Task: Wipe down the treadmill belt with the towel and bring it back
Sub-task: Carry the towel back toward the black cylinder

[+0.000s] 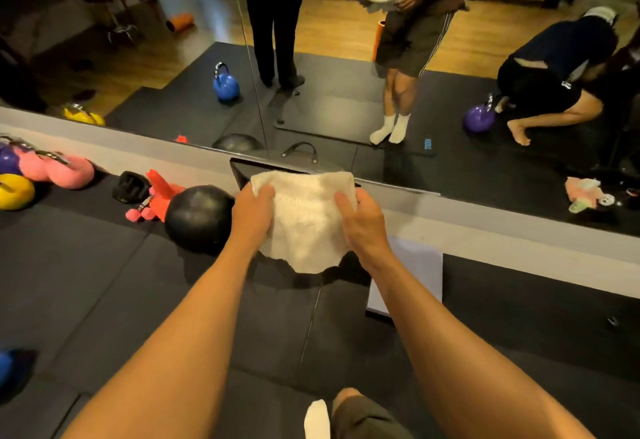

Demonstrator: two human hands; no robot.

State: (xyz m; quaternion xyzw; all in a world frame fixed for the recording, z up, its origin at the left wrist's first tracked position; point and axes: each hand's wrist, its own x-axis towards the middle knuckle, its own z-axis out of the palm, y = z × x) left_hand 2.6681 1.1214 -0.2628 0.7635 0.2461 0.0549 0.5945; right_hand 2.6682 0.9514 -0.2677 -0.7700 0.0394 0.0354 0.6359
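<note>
I hold a cream towel (304, 220) in the air in front of me with both hands, spread between them. My left hand (251, 215) grips its left edge, the thumb over the top corner. My right hand (363, 223) grips its right edge. The towel hangs above black floor mats, near a wall mirror that shows my reflection holding the same towel. No treadmill belt is clearly in view; a dark flat object (242, 170) with a thin rim shows just behind the towel.
A black medicine ball (199, 218) lies left of my hands. Pink, yellow and purple kettlebells (55, 170) line the wall at far left. A pale sheet (408, 275) leans at the right. The mirror reflects other people and kettlebells.
</note>
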